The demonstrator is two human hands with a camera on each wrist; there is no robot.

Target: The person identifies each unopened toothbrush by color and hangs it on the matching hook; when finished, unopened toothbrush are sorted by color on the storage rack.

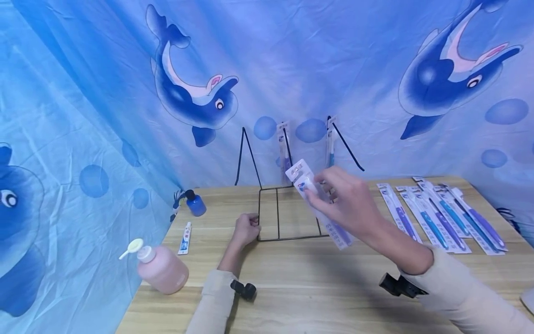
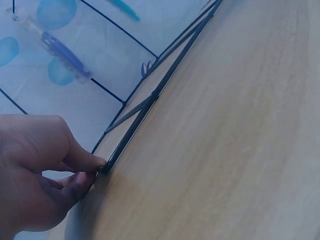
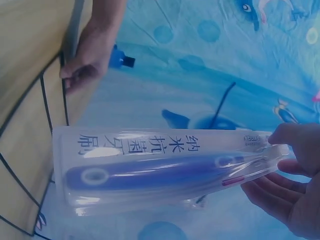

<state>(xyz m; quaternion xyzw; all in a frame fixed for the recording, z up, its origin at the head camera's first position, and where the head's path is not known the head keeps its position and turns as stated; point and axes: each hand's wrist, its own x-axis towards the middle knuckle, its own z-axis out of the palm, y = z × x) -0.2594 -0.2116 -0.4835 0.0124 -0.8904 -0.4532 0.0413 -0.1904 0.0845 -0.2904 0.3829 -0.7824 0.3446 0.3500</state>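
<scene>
My right hand [image 1: 350, 199] pinches a packaged purple toothbrush [image 3: 150, 172] near its upper end, holding it tilted over the wire rack. The black wire rack [image 1: 292, 238] stands on the table with prongs at the top. At its front left corner, my left hand [image 2: 40, 170] pinches the frame between thumb and fingers. A packaged purple toothbrush [image 1: 282, 141] hangs on the rack's middle prong, and a packaged teal one [image 1: 331, 144] hangs farther right. The left prong [image 1: 241, 153] carries nothing.
Several packaged toothbrushes [image 1: 438, 218] lie spread at the table's right. Left of the rack are a blue bottle [image 1: 196, 205], a small toothpaste tube [image 1: 185, 239] and a pink pump bottle [image 1: 163, 271]. A blue dolphin-printed curtain [image 1: 317, 55] hangs behind the table [image 1: 308, 297].
</scene>
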